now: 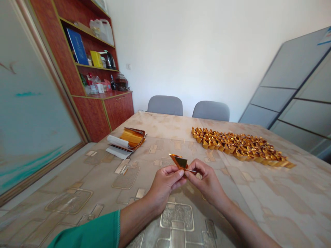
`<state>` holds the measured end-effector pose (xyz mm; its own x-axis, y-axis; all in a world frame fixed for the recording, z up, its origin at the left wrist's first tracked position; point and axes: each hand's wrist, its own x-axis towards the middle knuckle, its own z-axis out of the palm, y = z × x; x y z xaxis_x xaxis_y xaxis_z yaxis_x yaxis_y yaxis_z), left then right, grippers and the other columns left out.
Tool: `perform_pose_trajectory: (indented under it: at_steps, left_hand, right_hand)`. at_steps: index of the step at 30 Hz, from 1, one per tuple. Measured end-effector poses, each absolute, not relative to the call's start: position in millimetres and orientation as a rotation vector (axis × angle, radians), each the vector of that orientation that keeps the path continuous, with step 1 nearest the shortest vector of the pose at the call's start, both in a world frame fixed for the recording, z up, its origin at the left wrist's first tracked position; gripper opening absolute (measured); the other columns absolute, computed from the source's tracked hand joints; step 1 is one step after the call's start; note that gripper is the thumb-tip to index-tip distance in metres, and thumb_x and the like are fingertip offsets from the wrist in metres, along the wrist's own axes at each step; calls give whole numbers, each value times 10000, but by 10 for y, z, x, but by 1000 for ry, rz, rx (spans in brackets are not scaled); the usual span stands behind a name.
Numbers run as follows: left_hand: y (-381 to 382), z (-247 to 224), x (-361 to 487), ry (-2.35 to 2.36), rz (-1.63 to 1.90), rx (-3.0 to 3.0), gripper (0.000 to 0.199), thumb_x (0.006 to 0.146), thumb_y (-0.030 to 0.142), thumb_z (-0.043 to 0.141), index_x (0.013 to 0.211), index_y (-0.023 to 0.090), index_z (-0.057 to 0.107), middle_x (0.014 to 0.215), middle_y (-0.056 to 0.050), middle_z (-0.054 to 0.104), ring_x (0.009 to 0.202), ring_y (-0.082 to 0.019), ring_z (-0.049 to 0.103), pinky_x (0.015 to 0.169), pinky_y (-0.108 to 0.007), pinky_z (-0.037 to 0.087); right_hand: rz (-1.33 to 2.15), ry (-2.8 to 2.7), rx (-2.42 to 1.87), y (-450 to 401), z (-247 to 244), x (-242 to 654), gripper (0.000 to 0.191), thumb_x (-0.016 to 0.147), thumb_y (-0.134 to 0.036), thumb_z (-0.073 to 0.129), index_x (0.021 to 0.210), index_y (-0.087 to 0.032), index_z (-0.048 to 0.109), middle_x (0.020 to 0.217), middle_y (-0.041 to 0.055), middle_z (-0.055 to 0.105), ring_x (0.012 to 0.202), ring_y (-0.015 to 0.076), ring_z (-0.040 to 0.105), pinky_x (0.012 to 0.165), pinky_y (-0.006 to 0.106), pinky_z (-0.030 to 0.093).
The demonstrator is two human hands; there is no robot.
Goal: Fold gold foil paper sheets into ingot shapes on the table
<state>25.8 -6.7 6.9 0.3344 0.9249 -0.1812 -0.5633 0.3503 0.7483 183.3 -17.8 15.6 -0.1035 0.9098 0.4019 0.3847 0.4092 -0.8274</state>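
Observation:
A piece of shiny gold foil paper [181, 162], partly folded with a pointed corner sticking up to the left, is held above the middle of the table. My left hand [165, 182] pinches its lower left part between thumb and fingers. My right hand [205, 177] pinches its lower right edge, the fingertips of both hands nearly touching. To the right lie many folded gold foil pieces [238, 144] in close rows. A loosely curled stack of gold and white paper sheets [126, 141] rests on the left of the table.
The table [103, 193] has a patterned cover. Two grey chairs [164, 105] stand behind its far edge. A red-brown shelf unit [90, 51] with bottles, a kettle and boxes is at the back left. Grey cabinet panels [281, 75] stand at the right.

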Motion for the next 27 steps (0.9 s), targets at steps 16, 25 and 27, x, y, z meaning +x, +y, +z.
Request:
perform_pose_trajectory:
  at_steps: [16, 25, 27]
  left_hand:
    - [-47, 27, 276, 507, 1095, 602, 252, 641, 260, 885, 797, 148, 722, 851, -27, 732, 816, -119, 645, 836, -236, 495]
    - [-34, 23, 274, 579, 1139, 675, 285, 686, 331, 852, 847, 144, 709, 810, -13, 686, 740, -105, 596, 775, -236, 485]
    - [-30, 26, 272, 596, 1139, 673, 295, 670, 329, 861, 827, 138, 702, 766, 0, 662, 695, -92, 568, 740, -222, 477]
  right_hand:
    - [997, -1428, -1008, -135, 16, 1784, 289, 790, -424, 729, 677, -207, 574, 638, -38, 492, 619, 136, 412, 584, 273, 322]
    - [997, -1428, -1063, -150, 54, 1749, 378, 762, -529, 720, 653, -213, 544, 616, -36, 495, 595, 140, 416, 572, 272, 333]
    - [957, -1453, -1066, -158, 71, 1753, 389, 775, -536, 709, 646, -212, 536, 613, -31, 490, 603, 145, 417, 574, 274, 336]
